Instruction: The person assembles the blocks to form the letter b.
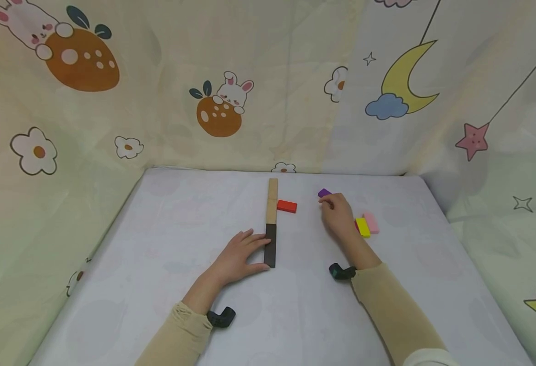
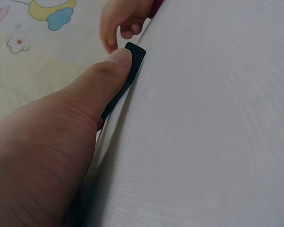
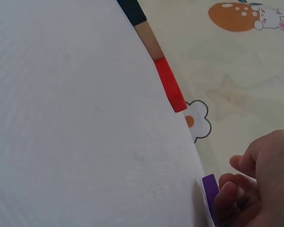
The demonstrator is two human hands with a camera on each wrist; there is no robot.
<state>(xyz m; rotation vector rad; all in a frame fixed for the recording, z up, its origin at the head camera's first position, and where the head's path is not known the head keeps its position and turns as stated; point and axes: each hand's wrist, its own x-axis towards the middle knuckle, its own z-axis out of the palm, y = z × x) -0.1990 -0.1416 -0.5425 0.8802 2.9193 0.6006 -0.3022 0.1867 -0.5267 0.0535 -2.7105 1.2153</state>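
Observation:
Two black blocks [image 1: 270, 246] and two plain wooden blocks [image 1: 272, 200] lie end to end in a straight row on the table. Against the right side of the wooden part sits a red block [image 1: 287, 206], at an angle across the row. My left hand [image 1: 237, 255] spreads its thumb and fingers along the left of the black blocks, touching them; in the left wrist view its thumb lies against a black block [image 2: 135, 54]. Over to the right, my right hand [image 1: 338, 214] curls its fingers at a purple block [image 3: 209, 187] and pinches it, partly covering it.
Beside my right wrist lie a yellow block [image 1: 363, 227] and a pink block [image 1: 371, 222], with a dark red piece [image 1: 357, 225] peeking out. A white cloth covers the table [image 1: 181, 203]. Patterned fabric [image 1: 167, 76] hangs behind and at the sides.

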